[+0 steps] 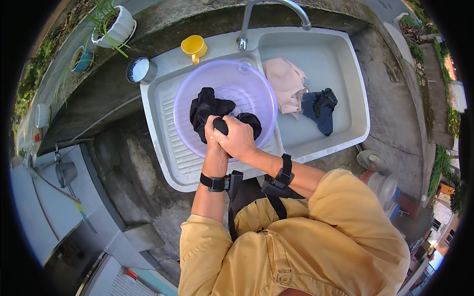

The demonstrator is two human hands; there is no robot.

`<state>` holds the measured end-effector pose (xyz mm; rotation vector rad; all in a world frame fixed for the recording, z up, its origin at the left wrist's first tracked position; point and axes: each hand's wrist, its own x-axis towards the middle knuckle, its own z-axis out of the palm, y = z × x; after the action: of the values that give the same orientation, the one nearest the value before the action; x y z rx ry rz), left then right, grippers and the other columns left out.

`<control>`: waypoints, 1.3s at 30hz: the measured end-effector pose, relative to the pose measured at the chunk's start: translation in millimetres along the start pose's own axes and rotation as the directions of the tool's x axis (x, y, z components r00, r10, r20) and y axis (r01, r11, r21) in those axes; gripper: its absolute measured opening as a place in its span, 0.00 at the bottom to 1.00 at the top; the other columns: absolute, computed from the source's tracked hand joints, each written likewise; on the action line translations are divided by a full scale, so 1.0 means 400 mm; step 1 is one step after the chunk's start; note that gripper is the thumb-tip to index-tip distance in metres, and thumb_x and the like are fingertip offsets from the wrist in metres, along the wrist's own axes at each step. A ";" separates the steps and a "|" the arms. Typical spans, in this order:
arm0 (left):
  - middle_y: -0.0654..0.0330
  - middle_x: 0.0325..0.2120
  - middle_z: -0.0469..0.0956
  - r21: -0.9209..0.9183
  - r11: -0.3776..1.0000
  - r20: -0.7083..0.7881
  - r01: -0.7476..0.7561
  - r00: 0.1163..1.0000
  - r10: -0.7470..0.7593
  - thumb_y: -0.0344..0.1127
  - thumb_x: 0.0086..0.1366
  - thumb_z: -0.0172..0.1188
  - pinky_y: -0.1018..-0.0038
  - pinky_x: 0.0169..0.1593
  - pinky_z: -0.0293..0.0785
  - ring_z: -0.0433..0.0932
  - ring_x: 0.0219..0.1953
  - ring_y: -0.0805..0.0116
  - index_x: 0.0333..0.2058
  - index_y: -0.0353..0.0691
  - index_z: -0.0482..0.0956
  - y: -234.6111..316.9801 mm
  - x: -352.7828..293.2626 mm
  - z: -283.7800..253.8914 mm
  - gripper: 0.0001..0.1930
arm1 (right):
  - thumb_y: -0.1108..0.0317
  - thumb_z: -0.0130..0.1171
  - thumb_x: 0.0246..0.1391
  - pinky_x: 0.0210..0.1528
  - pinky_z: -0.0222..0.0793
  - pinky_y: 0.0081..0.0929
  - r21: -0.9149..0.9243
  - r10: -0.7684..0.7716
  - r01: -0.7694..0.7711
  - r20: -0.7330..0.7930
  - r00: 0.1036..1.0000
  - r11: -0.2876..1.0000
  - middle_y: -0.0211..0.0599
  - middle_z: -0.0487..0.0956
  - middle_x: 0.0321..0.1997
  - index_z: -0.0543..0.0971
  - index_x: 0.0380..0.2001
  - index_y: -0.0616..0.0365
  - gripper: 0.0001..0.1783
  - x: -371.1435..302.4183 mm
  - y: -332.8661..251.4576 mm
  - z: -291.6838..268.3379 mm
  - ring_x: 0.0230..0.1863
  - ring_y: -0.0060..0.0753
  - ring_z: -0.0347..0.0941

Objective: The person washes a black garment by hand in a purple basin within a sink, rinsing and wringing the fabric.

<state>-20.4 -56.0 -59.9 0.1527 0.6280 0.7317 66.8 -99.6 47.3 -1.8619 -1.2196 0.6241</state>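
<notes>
Over a translucent purple basin [183, 106], my left hand [211, 132] and my right hand [238, 139] press together, fingers closed around a wet-looking black garment [212, 106]. A dark bulge of it pokes up between my hands, and folds spread out to both sides. What kind of garment it is I cannot tell. Some water lies in the basin, which rests on the ridged draining side of a grey sink [165, 170]. In the right bowl of the sink, a pale pink cloth [285, 81] and a dark blue-grey cloth [318, 111] lie side by side.
A curved metal faucet [276, 4] rises behind the sink. Along the back left stand a yellow cup [194, 47] and a dark tin [140, 70] of white stuff. Potted plants in a white pot [116, 29] and a blue pot [83, 60] are farther left.
</notes>
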 end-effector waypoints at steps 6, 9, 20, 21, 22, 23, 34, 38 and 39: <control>0.58 0.52 0.67 0.078 0.983 -0.077 -0.167 0.982 0.173 0.49 0.61 0.51 0.64 0.59 0.57 0.63 0.56 0.63 0.54 0.39 0.64 0.034 -0.037 0.247 0.27 | 0.56 0.53 0.48 0.36 0.67 0.33 0.443 0.527 -0.627 0.340 0.779 0.641 0.46 0.78 0.31 0.76 0.32 0.66 0.20 0.244 0.124 -0.114 0.34 0.35 0.75; 0.61 0.55 0.64 0.347 0.924 0.116 -0.157 0.985 0.124 0.44 0.61 0.56 0.67 0.61 0.53 0.60 0.59 0.66 0.58 0.39 0.59 0.009 -0.068 0.232 0.29 | 0.50 0.53 0.53 0.45 0.65 0.28 0.499 0.366 -0.669 0.576 0.731 0.551 0.40 0.74 0.45 0.72 0.44 0.67 0.28 0.243 0.016 -0.156 0.45 0.30 0.70; 0.54 0.43 0.75 0.112 0.974 0.220 -0.199 0.960 0.171 0.38 0.60 0.51 0.65 0.57 0.63 0.72 0.49 0.62 0.47 0.33 0.71 0.137 -0.103 0.512 0.19 | 0.62 0.68 0.38 0.58 0.59 0.29 0.465 -0.117 -0.262 0.641 0.759 0.846 0.42 0.70 0.53 0.64 0.55 0.66 0.40 0.140 0.067 -0.312 0.56 0.31 0.64; 0.54 0.44 0.74 0.050 0.968 0.249 -0.244 0.942 0.225 0.39 0.61 0.50 0.64 0.57 0.63 0.72 0.49 0.61 0.48 0.33 0.70 0.140 -0.115 0.530 0.20 | 0.69 0.67 0.38 0.56 0.61 0.27 0.428 -0.071 -0.233 0.585 0.808 0.873 0.40 0.71 0.51 0.66 0.53 0.66 0.37 0.144 0.042 -0.323 0.54 0.29 0.65; 0.55 0.45 0.74 -0.011 0.958 0.274 -0.287 0.921 0.279 0.41 0.61 0.50 0.63 0.56 0.63 0.71 0.50 0.61 0.49 0.34 0.70 0.142 -0.129 0.544 0.21 | 0.69 0.67 0.38 0.56 0.61 0.27 0.431 -0.071 -0.233 0.581 0.811 0.872 0.40 0.71 0.51 0.66 0.53 0.66 0.37 0.155 0.036 -0.337 0.54 0.29 0.65; 0.55 0.47 0.73 0.048 0.947 0.262 -0.317 0.919 0.295 0.43 0.61 0.51 0.61 0.56 0.62 0.70 0.51 0.60 0.50 0.35 0.68 0.152 -0.136 0.549 0.22 | 0.73 0.63 0.36 0.54 0.61 0.24 0.507 -0.093 -0.201 0.496 0.863 0.838 0.37 0.72 0.49 0.67 0.51 0.64 0.33 0.174 0.038 -0.353 0.50 0.26 0.66; 0.59 0.35 0.75 0.261 0.965 -0.444 0.039 0.892 0.084 0.44 0.65 0.43 0.70 0.39 0.74 0.76 0.37 0.68 0.38 0.39 0.73 -0.046 0.009 0.277 0.16 | 0.70 0.51 0.46 0.23 0.62 0.39 0.135 -0.150 0.163 -0.101 0.983 0.977 0.49 0.71 0.18 0.67 0.16 0.62 0.10 0.161 0.124 -0.089 0.21 0.52 0.68; 0.61 0.29 0.76 0.113 0.985 0.057 -0.131 0.991 0.125 0.43 0.62 0.48 0.71 0.35 0.74 0.77 0.32 0.69 0.34 0.39 0.75 0.079 0.003 0.027 0.14 | 0.67 0.52 0.47 0.26 0.65 0.42 0.063 -0.104 0.112 -0.114 0.988 0.992 0.49 0.71 0.18 0.67 0.17 0.62 0.11 0.093 -0.042 -0.013 0.23 0.53 0.71; 0.62 0.28 0.76 0.191 0.972 -0.123 -0.135 0.979 0.160 0.44 0.61 0.51 0.72 0.35 0.74 0.76 0.31 0.70 0.33 0.41 0.75 0.074 0.014 0.039 0.12 | 0.65 0.53 0.47 0.27 0.66 0.42 0.168 -0.091 0.103 -0.076 0.993 0.981 0.50 0.72 0.20 0.69 0.19 0.62 0.11 0.095 -0.030 -0.012 0.24 0.52 0.71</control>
<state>-25.3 -28.9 -39.7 0.3228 0.8219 0.8330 80.0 -64.1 60.8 -1.6579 -1.1668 0.5880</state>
